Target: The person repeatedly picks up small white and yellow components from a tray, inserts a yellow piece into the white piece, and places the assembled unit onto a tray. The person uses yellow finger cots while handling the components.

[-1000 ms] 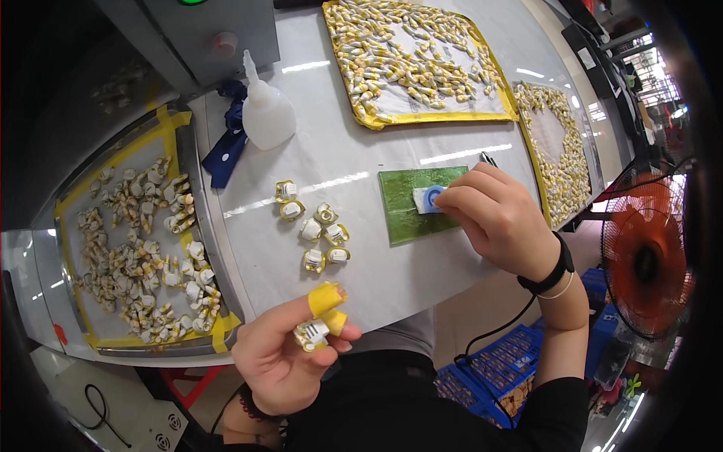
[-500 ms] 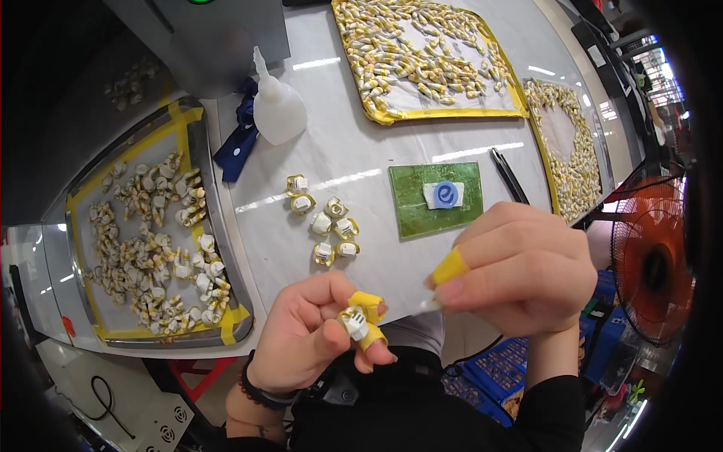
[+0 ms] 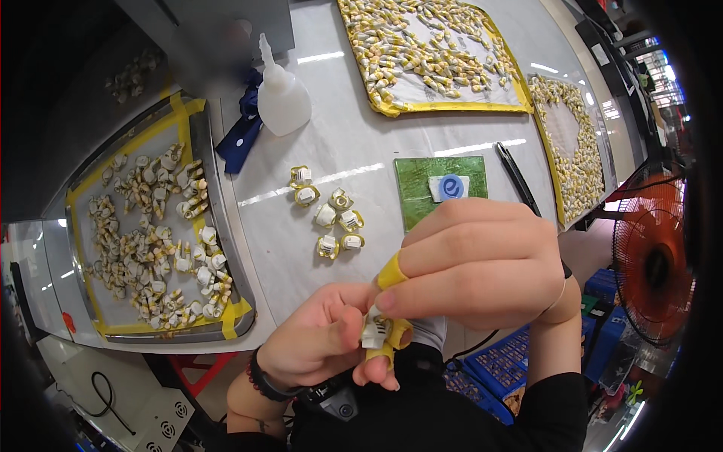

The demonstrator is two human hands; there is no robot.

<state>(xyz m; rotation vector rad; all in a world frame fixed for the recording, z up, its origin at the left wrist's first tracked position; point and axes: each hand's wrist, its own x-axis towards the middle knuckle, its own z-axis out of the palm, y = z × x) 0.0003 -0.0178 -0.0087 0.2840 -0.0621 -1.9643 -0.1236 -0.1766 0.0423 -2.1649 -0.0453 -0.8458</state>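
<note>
My left hand [image 3: 312,335] pinches a small white piece with dark slots [image 3: 374,331], with yellow finger covers [image 3: 401,331] on the fingers around it. My right hand [image 3: 478,264] meets it from above, thumb and yellow-covered index finger pressed together at the top of the piece. What sits between those right fingertips is mostly hidden; only a whitish bit shows. Beyond my hands, several similar white-and-yellow pieces [image 3: 326,216] lie loosely grouped on the table. A green square mat [image 3: 422,215] with a round blue item [image 3: 452,187] on a white pad lies partly behind my right hand.
A tray [image 3: 245,301] of white-and-yellow pieces stands left. Two yellow-edged trays [image 3: 459,110], [image 3: 557,181] of small cone-like pieces are at the far right. A squeeze bottle [image 3: 285,105], a dark blue cloth [image 3: 238,147], black tweezers [image 3: 518,179] and an orange fan [image 3: 655,260] surround the workspace.
My right hand has moved left and down, from apart to meeting the piece in my left hand. My left hand has shifted slightly right. The view has shifted a little.
</note>
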